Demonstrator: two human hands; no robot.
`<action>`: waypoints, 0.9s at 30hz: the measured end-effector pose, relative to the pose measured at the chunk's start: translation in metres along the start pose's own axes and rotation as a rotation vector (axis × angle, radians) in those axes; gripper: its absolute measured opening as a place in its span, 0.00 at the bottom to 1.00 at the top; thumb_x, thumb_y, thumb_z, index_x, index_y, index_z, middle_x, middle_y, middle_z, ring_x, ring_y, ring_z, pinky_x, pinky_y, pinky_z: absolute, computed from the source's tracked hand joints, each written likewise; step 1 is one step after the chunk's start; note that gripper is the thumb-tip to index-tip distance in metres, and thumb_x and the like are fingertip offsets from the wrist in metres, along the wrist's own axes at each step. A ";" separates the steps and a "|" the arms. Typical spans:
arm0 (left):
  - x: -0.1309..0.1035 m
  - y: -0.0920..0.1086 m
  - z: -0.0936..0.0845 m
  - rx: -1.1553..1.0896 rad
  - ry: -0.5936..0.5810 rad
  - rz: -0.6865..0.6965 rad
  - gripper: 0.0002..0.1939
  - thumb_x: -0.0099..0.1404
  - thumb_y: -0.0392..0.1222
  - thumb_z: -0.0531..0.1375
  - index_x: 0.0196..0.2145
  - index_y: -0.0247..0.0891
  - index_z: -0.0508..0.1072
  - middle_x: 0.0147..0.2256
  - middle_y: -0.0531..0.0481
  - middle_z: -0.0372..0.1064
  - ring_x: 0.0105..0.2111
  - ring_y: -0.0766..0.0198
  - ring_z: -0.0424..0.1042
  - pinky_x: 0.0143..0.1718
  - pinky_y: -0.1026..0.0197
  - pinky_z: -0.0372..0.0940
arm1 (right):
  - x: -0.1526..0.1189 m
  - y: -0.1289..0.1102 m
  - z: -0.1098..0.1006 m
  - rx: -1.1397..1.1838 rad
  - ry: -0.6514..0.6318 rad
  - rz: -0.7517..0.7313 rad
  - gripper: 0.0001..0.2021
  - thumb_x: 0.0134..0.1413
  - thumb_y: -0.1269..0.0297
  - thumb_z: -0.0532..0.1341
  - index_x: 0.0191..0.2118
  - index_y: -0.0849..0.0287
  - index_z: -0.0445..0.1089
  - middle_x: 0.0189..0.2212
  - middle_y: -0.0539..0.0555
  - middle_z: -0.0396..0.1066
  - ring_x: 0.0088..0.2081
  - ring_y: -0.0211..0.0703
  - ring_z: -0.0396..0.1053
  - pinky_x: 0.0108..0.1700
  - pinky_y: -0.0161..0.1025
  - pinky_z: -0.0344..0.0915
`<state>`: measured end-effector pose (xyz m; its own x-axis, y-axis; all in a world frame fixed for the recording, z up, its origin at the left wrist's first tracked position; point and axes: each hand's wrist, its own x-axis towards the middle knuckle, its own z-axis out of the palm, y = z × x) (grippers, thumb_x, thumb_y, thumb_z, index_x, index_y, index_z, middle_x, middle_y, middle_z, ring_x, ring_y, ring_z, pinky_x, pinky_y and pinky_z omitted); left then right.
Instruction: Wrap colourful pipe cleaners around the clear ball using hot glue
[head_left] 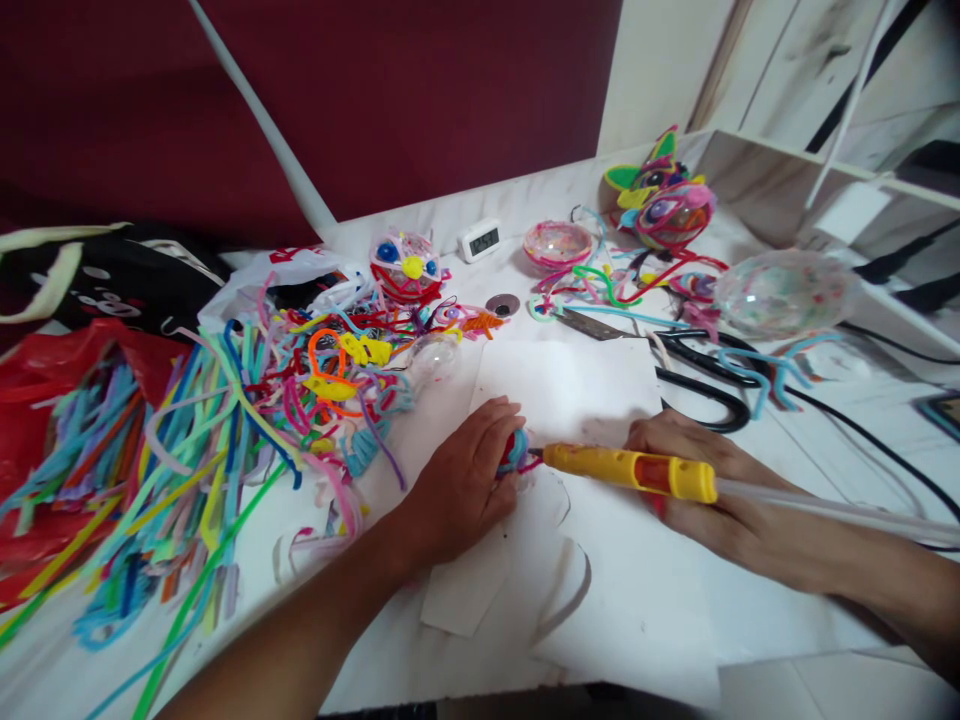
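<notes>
My left hand (469, 480) is closed on a small red and blue piece (514, 452), partly hidden by the fingers, above the white paper (570, 385). My right hand (697, 490) is wrapped round a yellow glue gun (630, 471) with a long clear glue stick out of its back. The gun points left, its tip close beside the small piece. Whether tip and piece touch, I cannot tell.
Pipe cleaners (217, 430) lie heaped at left beside a red bag (135, 350). Black-handled scissors (712, 385), a clear bowl (784, 292), a pink-rimmed bowl (557, 246), a digital clock (480, 241), and decorated balls (406, 268) stand behind the hands.
</notes>
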<state>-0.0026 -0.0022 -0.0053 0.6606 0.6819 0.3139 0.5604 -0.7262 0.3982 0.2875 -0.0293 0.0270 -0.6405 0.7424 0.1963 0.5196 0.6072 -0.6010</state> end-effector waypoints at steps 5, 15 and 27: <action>0.000 -0.001 0.001 -0.009 0.002 -0.005 0.29 0.64 0.34 0.54 0.63 0.35 0.56 0.62 0.35 0.60 0.66 0.50 0.57 0.65 0.42 0.59 | 0.000 0.001 0.000 -0.034 0.011 -0.003 0.03 0.64 0.64 0.52 0.39 0.53 0.61 0.37 0.53 0.69 0.39 0.50 0.69 0.44 0.50 0.64; -0.001 -0.002 0.001 -0.018 0.003 -0.013 0.30 0.64 0.34 0.54 0.64 0.38 0.56 0.62 0.36 0.60 0.66 0.49 0.57 0.65 0.40 0.58 | 0.003 0.000 0.000 -0.032 0.004 0.006 0.03 0.65 0.65 0.51 0.39 0.54 0.60 0.34 0.52 0.69 0.33 0.46 0.68 0.41 0.49 0.64; 0.001 0.000 -0.001 -0.007 -0.010 -0.013 0.30 0.64 0.33 0.54 0.63 0.37 0.56 0.62 0.35 0.60 0.66 0.49 0.57 0.65 0.40 0.59 | 0.002 -0.008 0.002 0.018 0.042 0.000 0.06 0.66 0.66 0.50 0.35 0.53 0.59 0.33 0.51 0.68 0.33 0.44 0.66 0.39 0.48 0.62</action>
<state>-0.0024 -0.0015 -0.0038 0.6585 0.6903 0.2998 0.5655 -0.7167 0.4080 0.2810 -0.0329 0.0309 -0.6160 0.7540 0.2280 0.5096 0.6022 -0.6145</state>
